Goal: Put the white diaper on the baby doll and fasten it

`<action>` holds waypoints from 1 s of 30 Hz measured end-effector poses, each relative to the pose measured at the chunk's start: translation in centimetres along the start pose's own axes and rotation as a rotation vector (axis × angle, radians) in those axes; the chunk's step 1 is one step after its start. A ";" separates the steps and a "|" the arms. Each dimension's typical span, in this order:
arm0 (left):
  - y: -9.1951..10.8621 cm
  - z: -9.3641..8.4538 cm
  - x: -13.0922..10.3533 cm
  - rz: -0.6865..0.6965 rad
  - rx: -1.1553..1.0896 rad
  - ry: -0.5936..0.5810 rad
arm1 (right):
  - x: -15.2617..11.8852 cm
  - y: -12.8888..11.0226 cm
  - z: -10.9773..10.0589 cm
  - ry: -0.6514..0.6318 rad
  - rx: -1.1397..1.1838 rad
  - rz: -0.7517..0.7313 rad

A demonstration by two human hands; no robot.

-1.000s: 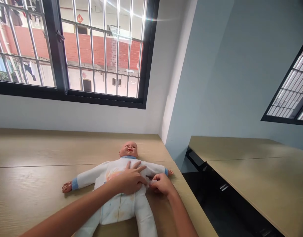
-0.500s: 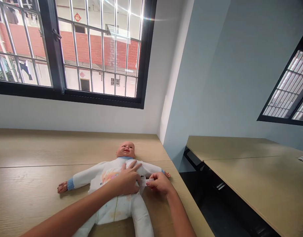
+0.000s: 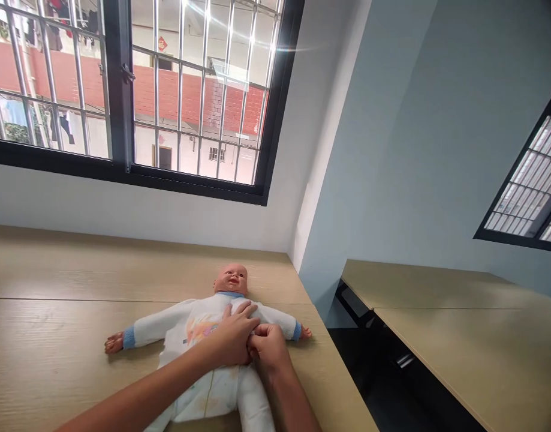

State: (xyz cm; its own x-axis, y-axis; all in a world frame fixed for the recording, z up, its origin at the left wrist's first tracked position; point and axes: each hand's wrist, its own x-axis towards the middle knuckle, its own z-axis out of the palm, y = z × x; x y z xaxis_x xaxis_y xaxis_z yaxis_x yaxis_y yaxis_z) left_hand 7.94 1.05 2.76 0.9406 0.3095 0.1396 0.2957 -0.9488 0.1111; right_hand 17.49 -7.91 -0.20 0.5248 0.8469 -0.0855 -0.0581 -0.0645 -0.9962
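Observation:
A baby doll (image 3: 231, 280) in a white top with blue cuffs lies on its back on the wooden table. Around its hips is a white diaper (image 3: 207, 393) with a greenish line down its front. My left hand (image 3: 237, 333) lies on the doll's chest and belly, fingers spread, pressing the front down. Beside it, my right hand (image 3: 267, 347) is closed in a pinch at the doll's side, touching my left hand. The diaper's side tab is hidden beneath those right fingers. The doll's legs run out of the bottom of the view.
The wooden table (image 3: 41, 360) ends in an edge just right of the doll's arm. Across a dark gap stands a second table (image 3: 464, 342). Behind the doll are a white wall and a barred window (image 3: 198, 108).
My right hand has moved left from beyond the doll's side, where it held the white tab pulled out, to the doll's body against my left hand. The view has tilted slightly.

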 end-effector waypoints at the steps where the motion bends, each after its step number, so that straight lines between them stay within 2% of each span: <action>1: -0.1 0.0 0.0 -0.002 -0.004 0.005 | 0.2 0.3 0.3 0.018 0.011 -0.006; 4: 0.0 0.0 -0.1 0.005 -0.029 0.033 | 0.4 0.8 0.8 0.012 0.008 -0.044; 7: 0.4 -0.2 -0.3 0.031 -0.052 0.064 | 0.2 0.9 0.6 -0.061 -0.030 -0.105; 11: 0.2 -1.9 -0.8 0.111 -0.139 0.053 | -0.8 0.2 0.2 -0.152 -0.068 -0.200; 13: -1.0 -3.5 -1.6 0.179 -0.290 0.012 | -1.2 -0.3 -0.2 -0.142 -0.067 -0.263; 15: -3.1 -5.2 -3.0 0.162 -0.469 0.021 | -1.6 -0.8 -0.7 -0.062 -0.071 -0.332; 17: -5.9 -6.5 -4.9 -0.016 -0.532 0.141 | -1.9 -1.3 -1.2 0.030 -0.092 -0.395; 19: -8.8 -6.9 -7.1 -0.151 -0.516 0.208 | -2.2 -1.7 -1.4 0.055 -0.153 -0.470; 21: -11.5 -6.4 -9.1 -0.256 -0.480 0.191 | -2.4 -1.9 -1.2 0.008 -0.262 -0.558; 24: -14.5 -4.6 -11.4 -0.355 -0.472 0.018 | -2.5 -1.7 -0.3 -0.138 -0.474 -0.630; 27: -15.8 -2.9 -12.3 -0.357 -0.567 -0.169 | -2.2 -1.5 0.2 -0.241 -0.599 -0.609; 29: -16.0 -2.2 -12.3 -0.349 -0.619 -0.214 | -2.1 -1.5 0.2 -0.244 -0.617 -0.570; 30: -15.9 -1.9 -12.2 -0.354 -0.647 -0.194 | -2.2 -1.6 0.1 -0.234 -0.615 -0.548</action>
State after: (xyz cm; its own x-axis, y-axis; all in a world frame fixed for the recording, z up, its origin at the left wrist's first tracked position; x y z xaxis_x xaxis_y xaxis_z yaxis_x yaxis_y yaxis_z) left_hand -8.58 12.48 1.18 0.8378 0.5154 -0.1802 0.4846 -0.5500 0.6802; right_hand 16.36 -9.58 1.62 0.1512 0.9248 0.3490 0.6595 0.1686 -0.7326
